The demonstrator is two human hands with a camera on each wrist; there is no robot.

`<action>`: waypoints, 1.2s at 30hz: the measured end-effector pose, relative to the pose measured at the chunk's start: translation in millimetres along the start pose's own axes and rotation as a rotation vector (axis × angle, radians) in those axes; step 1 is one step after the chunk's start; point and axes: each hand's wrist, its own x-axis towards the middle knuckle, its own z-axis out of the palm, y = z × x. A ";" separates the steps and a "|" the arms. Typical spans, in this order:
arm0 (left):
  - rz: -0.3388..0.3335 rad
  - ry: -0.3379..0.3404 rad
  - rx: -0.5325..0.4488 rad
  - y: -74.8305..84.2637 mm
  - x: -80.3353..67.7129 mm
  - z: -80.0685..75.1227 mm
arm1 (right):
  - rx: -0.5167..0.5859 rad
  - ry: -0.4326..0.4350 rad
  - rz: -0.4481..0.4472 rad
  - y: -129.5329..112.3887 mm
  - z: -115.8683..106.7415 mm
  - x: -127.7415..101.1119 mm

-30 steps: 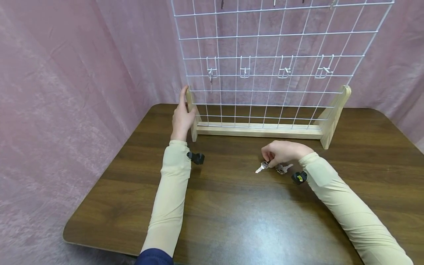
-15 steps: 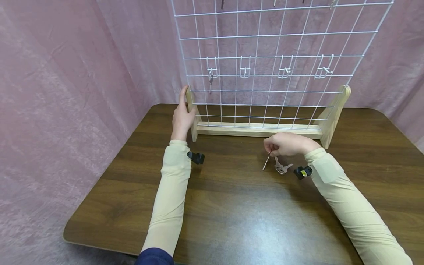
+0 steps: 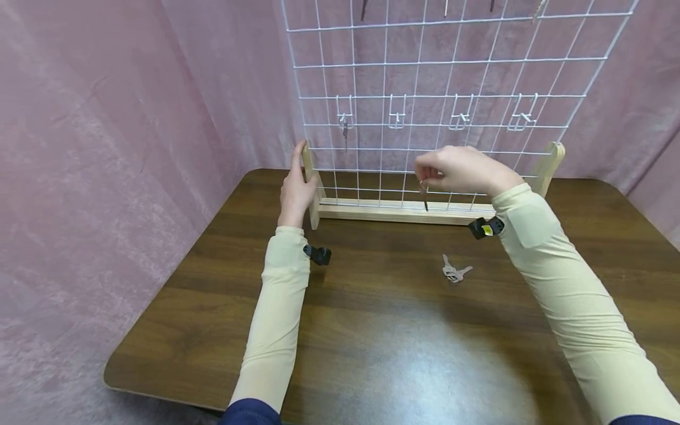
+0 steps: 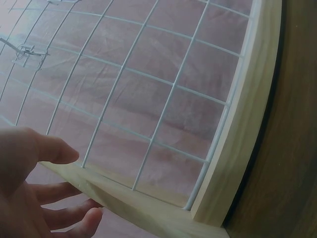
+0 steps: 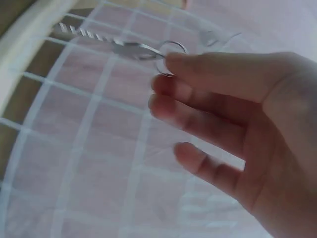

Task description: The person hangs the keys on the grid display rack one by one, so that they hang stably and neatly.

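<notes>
My right hand [image 3: 462, 170] pinches a small metal key [image 5: 131, 50] by its split ring [image 5: 184, 45]. The key hangs tip down in front of the lower part of a white wire grid [image 3: 385, 63]. Fingertips of my left hand [image 3: 296, 192] lie on one side of the wooden side post [image 4: 104, 191] and the thumb on the other, steadying the stand's left end. A second key [image 3: 345, 137] hangs from the leftmost white hook [image 3: 345, 115]. On the tabletop, below my right hand, more keys [image 3: 453, 273] lie in a small cluster.
Three further hooks, the second [image 3: 396, 121], third [image 3: 460, 121] and rightmost [image 3: 522, 121], sit in the same row. Dark and silver items, one a thin dark piece [image 3: 364, 10], hang at the upper edge. The stand's wooden base bar [image 3: 372, 212] rests on the brown table [image 3: 212, 307].
My right hand has picked one key off the table beside the others and carried it up and forward to the grid. The left hand stays at the post; the head view tilts slightly.
</notes>
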 end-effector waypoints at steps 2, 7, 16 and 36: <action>-0.003 0.000 0.000 -0.5 0.3 0.2 | -0.042 0.047 -0.020 -6.0 -12.4 9.6; -0.013 -0.007 0.000 -0.9 2.0 0.7 | -0.070 0.142 -0.028 -16.6 -33.8 27.3; -0.003 -0.005 -0.007 3.1 0.5 2.2 | -0.053 0.301 0.016 -15.9 -50.1 43.3; -0.007 -0.018 0.010 4.6 -0.5 5.8 | 0.007 0.335 0.142 -2.5 -46.8 47.2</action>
